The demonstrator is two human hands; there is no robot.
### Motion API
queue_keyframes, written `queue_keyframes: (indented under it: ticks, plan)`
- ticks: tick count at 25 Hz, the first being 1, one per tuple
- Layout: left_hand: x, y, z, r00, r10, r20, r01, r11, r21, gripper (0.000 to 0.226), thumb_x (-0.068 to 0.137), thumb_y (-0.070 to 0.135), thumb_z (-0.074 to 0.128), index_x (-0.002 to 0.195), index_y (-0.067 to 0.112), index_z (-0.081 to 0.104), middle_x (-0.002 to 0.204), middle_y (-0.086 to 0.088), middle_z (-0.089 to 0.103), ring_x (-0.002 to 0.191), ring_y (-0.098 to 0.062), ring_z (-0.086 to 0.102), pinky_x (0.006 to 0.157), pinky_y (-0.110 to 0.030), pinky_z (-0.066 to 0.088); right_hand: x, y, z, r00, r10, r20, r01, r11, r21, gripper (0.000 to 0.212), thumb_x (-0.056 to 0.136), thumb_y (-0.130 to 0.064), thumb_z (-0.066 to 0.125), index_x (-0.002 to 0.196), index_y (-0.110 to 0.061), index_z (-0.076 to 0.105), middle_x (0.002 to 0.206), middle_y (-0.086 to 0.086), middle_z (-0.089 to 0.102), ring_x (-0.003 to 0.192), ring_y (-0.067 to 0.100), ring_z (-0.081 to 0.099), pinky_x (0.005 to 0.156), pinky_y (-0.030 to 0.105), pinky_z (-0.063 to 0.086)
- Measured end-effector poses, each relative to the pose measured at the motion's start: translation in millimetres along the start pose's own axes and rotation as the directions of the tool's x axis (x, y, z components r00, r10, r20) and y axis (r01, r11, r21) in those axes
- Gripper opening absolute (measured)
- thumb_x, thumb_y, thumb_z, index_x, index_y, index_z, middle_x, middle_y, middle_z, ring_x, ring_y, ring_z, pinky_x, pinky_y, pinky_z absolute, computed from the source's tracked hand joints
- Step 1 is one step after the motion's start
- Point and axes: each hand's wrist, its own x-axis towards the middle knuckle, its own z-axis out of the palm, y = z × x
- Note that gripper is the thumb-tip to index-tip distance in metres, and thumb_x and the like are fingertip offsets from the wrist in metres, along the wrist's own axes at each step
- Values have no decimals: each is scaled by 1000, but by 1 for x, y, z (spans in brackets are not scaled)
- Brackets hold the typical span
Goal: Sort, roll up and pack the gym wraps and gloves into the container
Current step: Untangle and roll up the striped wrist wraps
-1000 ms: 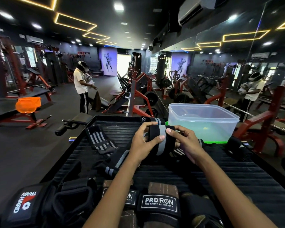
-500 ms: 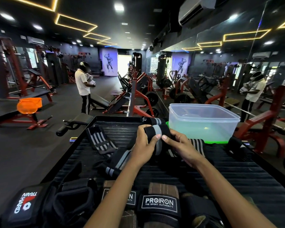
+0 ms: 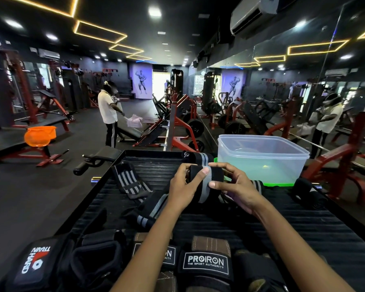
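Hands, left hand (image 3: 182,186) and right hand (image 3: 236,186), both grip one rolled wrap (image 3: 207,182); one container (image 3: 261,159) behind.

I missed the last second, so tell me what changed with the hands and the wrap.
Both hands, left hand and right hand, kept gripping and turning the black and grey wrap, its loose tail trailing. The clear container and gloves stayed put.

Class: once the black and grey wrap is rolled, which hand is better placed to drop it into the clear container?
Probably the right hand: it grips the wrap on the side nearest the clear container, while the left hand would need to cross over.
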Motion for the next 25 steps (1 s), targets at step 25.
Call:
queue_keyframes:
  ticks: [25]
  plan:
    - [4,-3,-1,988,52,143,-29,987,-157,55,71,14,84,118,24,57,109,4,69,99,-4,65,82,-19,51,0,-7,1,989,24,-147,-22,1000,13,50,68,-28,81,104,0,61,83,17,66,52,16,59,50,22,51]
